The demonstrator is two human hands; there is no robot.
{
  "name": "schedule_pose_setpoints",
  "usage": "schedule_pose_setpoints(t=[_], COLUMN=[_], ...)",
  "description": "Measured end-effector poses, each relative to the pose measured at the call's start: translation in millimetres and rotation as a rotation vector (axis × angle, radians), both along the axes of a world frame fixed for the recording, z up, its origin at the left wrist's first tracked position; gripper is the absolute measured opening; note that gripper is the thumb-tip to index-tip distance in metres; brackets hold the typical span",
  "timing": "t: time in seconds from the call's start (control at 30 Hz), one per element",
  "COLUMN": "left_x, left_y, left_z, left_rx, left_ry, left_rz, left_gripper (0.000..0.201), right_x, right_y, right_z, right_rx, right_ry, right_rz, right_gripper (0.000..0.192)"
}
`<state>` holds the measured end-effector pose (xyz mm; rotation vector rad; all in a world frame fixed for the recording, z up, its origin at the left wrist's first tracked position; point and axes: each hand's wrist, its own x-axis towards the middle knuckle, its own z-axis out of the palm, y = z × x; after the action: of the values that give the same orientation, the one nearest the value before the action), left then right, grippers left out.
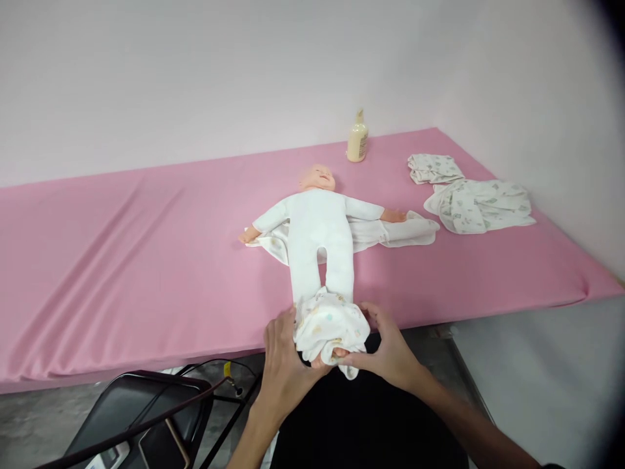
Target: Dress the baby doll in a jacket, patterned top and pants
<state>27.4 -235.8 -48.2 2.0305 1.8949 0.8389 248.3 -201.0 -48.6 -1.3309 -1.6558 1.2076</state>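
Note:
A baby doll with a white cloth body lies on its back, head away from me and arms spread. White baby pants with a small coloured print are bunched round its lower legs at the table's front edge. My left hand grips the bunched cloth from the left, its thumb by the doll's toes. On the right side my right hand pinches the cloth, thumb at the toes in the opening. Under the doll's back and arms a white printed baby top is spread out.
A pump bottle stands at the back of the pink-covered table. To the right lie a folded printed cloth and a printed baby garment. A black chair is below the front edge on the left.

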Motion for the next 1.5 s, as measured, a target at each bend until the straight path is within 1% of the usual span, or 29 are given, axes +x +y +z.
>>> schedule_pose_setpoints(t=[0.07,0.13,0.2,0.27,0.4,0.5,0.63,0.73,0.8,0.9,1.0,1.03,1.07,1.1,1.17,1.2,1.23,1.27,1.3,1.33,1.4,1.43,1.47,1.5], left_x=[8,14,18,21,28,33,38,39,39,37,28,22,15,7,-13,-22,-31,-39,-44,-48,-50,-48,-45,-41], left_y=[-4,-8,-14,-20,-29,-36,-44,-45,-44,-45,-51,-54,-56,-59,-61,-62,-62,-61,-60,-59,-57,-57,-56,-55], left_z=[-2.7,-3.0,-1.4,1.4,7.6,11.6,12.0,9.0,8.0,9.0,9.0,7.8,6.1,4.0,0.2,-0.4,0.4,3.0,7.7,14.5,33.9,46.1,59.3,73.3], left_rx=[0.0,-0.051,-0.105,-0.125,-0.122,-0.152,-0.147,-0.124,-0.105,-0.099,-0.155,-0.185,-0.227,-0.284,-0.426,-0.502,-0.562,-0.616,-0.647,-0.656,-0.625,-0.602,-0.589,-0.576], left_ry=[-0.088,-0.249,-0.419,-0.529,-0.604,-0.636,-0.687,-0.724,-0.763,-0.836,-0.923,-0.962,-1.007,-1.053,-1.132,-1.152,-1.161,-1.15,-1.121,-1.073,-0.908,-0.802,-0.687,-0.577], left_rz=[0.085,0.177,0.264,0.331,0.383,0.448,0.486,0.47,0.436,0.361,0.273,0.221,0.144,0.038,-0.232,-0.366,-0.466,-0.533,-0.567,-0.572,-0.575,-0.568,-0.573,-0.547], left_gripper=[0.102,0.1,0.095,0.091,0.077,0.064,0.053,0.051,0.05,0.05,0.056,0.06,0.065,0.072,0.089,0.097,0.102,0.103,0.099,0.091,0.075,0.069,0.062,0.053], right_x=[0,0,1,1,-1,-6,-12,-14,-13,-9,-1,2,6,11,22,29,35,42,49,55,64,68,70,72], right_y=[-1,-3,-7,-12,-23,-30,-38,-41,-42,-43,-45,-45,-45,-44,-41,-38,-35,-32,-29,-26,-22,-21,-20,-19], right_z=[-1.0,-2.5,-5.4,-9.3,-15.3,-16.0,-15.2,-14.6,-13.8,-11.7,-8.4,-7.1,-5.8,-4.5,-1.9,-0.6,0.8,2.3,4.2,6.8,15.1,21.5,29.6,39.6], right_rx=[-0.019,0.005,0.047,0.078,0.176,0.239,0.214,0.183,0.16,0.102,0.044,0.025,0.005,-0.021,-0.107,-0.164,-0.225,-0.285,-0.332,-0.362,-0.358,-0.324,-0.274,-0.213], right_ry=[0.084,0.145,0.171,0.153,0.065,0.031,0.062,0.09,0.099,0.142,0.204,0.23,0.264,0.304,0.409,0.47,0.526,0.569,0.599,0.612,0.596,0.569,0.521,0.452], right_rz=[0.007,0.013,0.008,-0.009,-0.067,-0.118,-0.13,-0.102,-0.088,-0.045,0.025,0.055,0.091,0.14,0.274,0.354,0.438,0.528,0.612,0.687,0.804,0.839,0.853,0.841], right_gripper=[0.073,0.068,0.063,0.057,0.047,0.045,0.044,0.04,0.039,0.042,0.044,0.044,0.043,0.043,0.045,0.05,0.057,0.064,0.072,0.079,0.083,0.081,0.075,0.066])
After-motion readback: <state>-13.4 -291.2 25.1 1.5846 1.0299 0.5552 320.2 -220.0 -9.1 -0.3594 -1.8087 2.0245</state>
